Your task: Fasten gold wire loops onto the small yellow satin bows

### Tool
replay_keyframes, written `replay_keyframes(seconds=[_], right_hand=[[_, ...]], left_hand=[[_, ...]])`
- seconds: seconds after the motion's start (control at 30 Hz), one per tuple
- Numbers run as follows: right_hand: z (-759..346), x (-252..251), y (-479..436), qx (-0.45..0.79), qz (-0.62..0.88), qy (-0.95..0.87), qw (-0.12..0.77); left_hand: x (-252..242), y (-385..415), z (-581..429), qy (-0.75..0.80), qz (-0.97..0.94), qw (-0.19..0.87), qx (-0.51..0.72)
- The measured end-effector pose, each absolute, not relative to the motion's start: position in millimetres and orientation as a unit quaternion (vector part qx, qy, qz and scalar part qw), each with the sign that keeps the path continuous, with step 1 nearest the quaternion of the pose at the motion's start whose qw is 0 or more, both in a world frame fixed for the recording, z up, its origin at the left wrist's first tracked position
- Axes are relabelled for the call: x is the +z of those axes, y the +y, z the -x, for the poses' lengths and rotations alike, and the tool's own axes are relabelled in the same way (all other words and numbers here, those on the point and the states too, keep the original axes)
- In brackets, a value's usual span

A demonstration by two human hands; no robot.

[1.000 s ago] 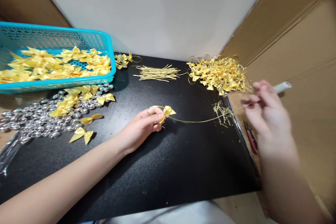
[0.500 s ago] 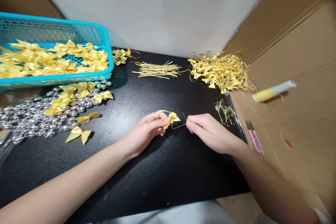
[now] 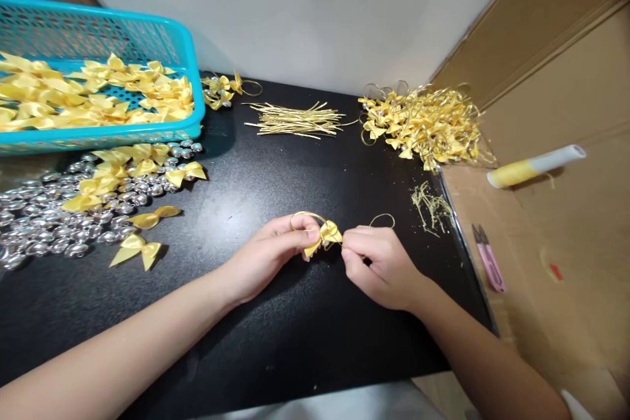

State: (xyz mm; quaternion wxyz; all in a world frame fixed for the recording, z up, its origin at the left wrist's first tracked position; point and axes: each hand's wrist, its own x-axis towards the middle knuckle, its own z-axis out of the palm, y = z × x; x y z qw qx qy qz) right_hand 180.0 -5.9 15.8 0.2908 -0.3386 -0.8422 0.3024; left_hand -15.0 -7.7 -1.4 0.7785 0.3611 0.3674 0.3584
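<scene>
My left hand (image 3: 280, 246) pinches a yellow ribbon bow (image 3: 329, 232) between thumb and fingers, above the middle of the black table (image 3: 275, 341). A gold cord (image 3: 309, 214) loops over the fingers of that hand and runs to the bow. Close against the bow's right side, my right hand (image 3: 377, 262) is closed on the cord, whose loose part (image 3: 384, 216) curls out behind the knuckles. The fingertips of my right hand partly hide the cord there.
A blue basket (image 3: 191, 79) of yellow bows stands at the left, with silver beads (image 3: 54, 226) before it. Cut gold cords (image 3: 298, 120) lie at the back; finished-looking bows (image 3: 428, 125) are heaped right. Cord scraps (image 3: 430, 209) and pink thread snips (image 3: 489, 262) lie at the right.
My right hand has come in from the right, up against the bow. The cord stretched between the hands is now mostly gathered, and a curl of it shows behind my right hand.
</scene>
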Motion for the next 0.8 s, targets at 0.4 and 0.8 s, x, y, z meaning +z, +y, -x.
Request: replay_keyframes(seconds=[0.4,0.8], right_hand=[[-178.0,13.9,-8.5,0.375,0.349,-0.805,0.298],[-176.6,16.8,-9.8,0.376,0.358,-0.803,0.294]], left_hand=[[0.6,-7.8,15.2,0.389,-0.398,0.768,0.319],[-1.1,-11.3,17.1,0.388,-0.437,0.751,0.308]])
